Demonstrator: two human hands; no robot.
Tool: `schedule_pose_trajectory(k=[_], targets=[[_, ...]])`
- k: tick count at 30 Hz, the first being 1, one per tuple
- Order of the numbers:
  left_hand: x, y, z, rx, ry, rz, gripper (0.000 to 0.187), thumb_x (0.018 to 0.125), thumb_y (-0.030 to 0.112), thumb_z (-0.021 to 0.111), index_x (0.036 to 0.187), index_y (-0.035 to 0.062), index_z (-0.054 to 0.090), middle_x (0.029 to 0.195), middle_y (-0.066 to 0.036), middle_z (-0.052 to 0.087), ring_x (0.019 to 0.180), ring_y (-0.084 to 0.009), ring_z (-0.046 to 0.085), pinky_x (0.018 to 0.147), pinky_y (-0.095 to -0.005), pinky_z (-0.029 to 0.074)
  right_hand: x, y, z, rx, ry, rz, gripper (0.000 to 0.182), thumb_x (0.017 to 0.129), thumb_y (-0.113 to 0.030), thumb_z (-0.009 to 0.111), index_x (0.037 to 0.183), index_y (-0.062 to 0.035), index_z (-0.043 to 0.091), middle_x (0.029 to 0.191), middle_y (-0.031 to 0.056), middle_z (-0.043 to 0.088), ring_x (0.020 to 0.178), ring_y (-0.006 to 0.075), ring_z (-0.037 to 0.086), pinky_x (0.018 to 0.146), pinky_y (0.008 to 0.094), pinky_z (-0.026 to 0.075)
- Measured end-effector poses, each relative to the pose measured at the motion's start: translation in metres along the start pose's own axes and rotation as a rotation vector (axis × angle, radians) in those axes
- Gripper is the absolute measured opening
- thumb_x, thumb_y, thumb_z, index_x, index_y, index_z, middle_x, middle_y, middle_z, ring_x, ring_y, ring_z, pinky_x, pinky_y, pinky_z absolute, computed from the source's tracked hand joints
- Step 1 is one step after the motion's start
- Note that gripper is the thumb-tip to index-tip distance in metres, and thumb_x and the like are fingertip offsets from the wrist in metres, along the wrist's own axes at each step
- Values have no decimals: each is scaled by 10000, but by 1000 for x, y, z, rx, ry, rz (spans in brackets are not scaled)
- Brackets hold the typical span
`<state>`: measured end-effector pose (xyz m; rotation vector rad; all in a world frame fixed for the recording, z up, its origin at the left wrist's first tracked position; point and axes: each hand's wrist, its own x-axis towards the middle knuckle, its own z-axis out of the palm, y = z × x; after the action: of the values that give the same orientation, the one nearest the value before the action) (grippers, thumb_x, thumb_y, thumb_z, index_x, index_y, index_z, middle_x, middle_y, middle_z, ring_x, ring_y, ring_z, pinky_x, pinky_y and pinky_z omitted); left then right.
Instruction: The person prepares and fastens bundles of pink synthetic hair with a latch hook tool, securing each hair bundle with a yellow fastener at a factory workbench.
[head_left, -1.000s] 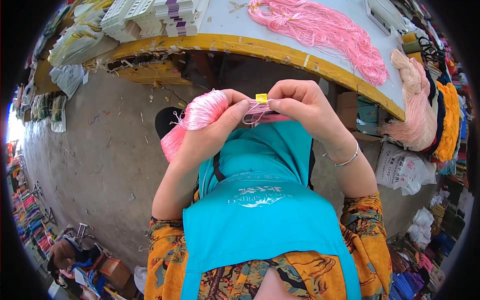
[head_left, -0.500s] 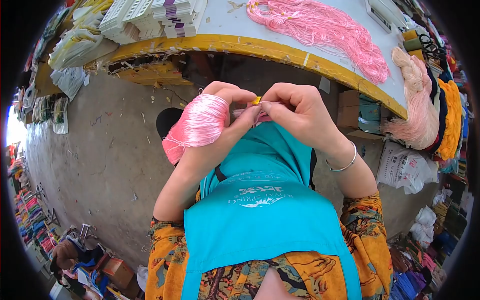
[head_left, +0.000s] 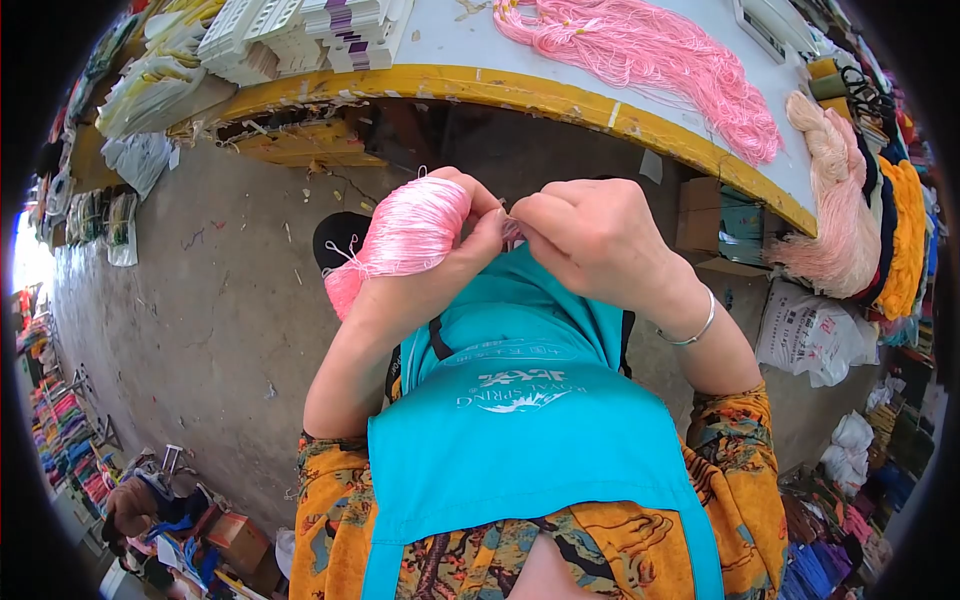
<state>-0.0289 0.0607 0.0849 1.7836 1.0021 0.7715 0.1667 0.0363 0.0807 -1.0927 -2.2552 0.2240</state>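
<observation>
A shiny pink thread skein (head_left: 415, 225) hangs over the back of my left hand (head_left: 465, 230), its lower end drooping beside the wrist. My left thumb and forefinger pinch a bit of pink thread (head_left: 512, 234) above the turquoise apron (head_left: 530, 400). Right beside them, my right hand (head_left: 590, 240) is closed at the same strands, its fingers curled inward; the fingertips are partly hidden. A metal bangle circles my right wrist.
Ahead is a white table with a yellow edge (head_left: 480, 84), bearing a loose pink thread bundle (head_left: 650, 55) and stacked white cards (head_left: 350, 25). Pale pink and orange skeins hang at its right end. A cardboard box (head_left: 698, 215) and white sack (head_left: 810, 335) stand below.
My right hand has turned over, its fingers now curled in and knuckles up. The yellow piece between the fingertips is out of sight. The skein on my left hand has shifted slightly up and right.
</observation>
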Motion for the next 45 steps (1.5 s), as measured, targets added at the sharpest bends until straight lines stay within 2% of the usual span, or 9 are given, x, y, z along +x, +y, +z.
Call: schedule_pose_trajectory(k=[4,9,12,19,21,25,27,39,45], targets=[[2,-5,1,-167,18,-124,88,875,36,624,806,-6,587,682,23,540,636,-35,475,558,-215,414,-4,3,7,-174,63,-119,111,715,-106,677,778,-66,595,656,28,542,556,178,581,448,289,449],[3,-7,4,-460,12,-294,92,892,69,607,820,17,585,693,28,550,559,-12,429,485,-205,361,-11,11,16,-262,260,-299,334,667,-94,686,989,-8,666,647,4,489,535,119,527,428,240,436],[3,-9,5,-661,3,-432,70,895,78,602,845,31,587,691,22,559,506,1,393,437,-189,309,-13,19,24,-204,363,-352,427,600,-52,679,1023,2,689,662,8,463,500,115,452,416,256,368],[1,-25,11,-1030,-45,-571,61,906,128,611,876,77,597,629,59,498,471,-7,358,406,-192,252,-16,22,21,-244,342,-379,389,643,-117,653,1017,-16,688,639,-14,451,523,93,488,412,222,403],[1,-24,12,-1042,-50,-598,64,905,132,614,877,77,598,626,57,497,469,-10,356,406,-191,249,-18,23,23,-177,323,-385,452,601,-77,664,1045,3,687,686,-1,480,504,105,432,412,242,348],[1,-22,13,-1092,-68,-672,70,906,138,621,885,74,602,620,51,495,464,-15,349,408,-190,247,-23,25,20,-184,299,-416,429,619,-79,664,1039,3,685,680,-4,495,504,101,430,408,238,341],[1,-25,14,-1112,-73,-655,71,907,141,622,889,75,604,619,50,494,463,-15,345,409,-189,247,-23,24,15,-209,240,-428,366,651,-99,663,1007,-16,691,622,-21,418,516,78,473,400,212,388],[9,-39,14,-1195,-9,-629,84,913,152,614,875,81,591,565,59,443,444,-12,311,398,-205,215,-29,11,22,-105,261,-384,320,658,-60,658,967,26,666,618,-6,444,498,104,495,385,239,404],[22,-51,6,-1075,327,-582,102,918,137,626,882,61,569,718,17,508,452,-24,306,398,-203,202,-37,21,16,-66,237,-217,286,678,23,659,964,19,666,614,16,471,502,145,508,404,275,417]])
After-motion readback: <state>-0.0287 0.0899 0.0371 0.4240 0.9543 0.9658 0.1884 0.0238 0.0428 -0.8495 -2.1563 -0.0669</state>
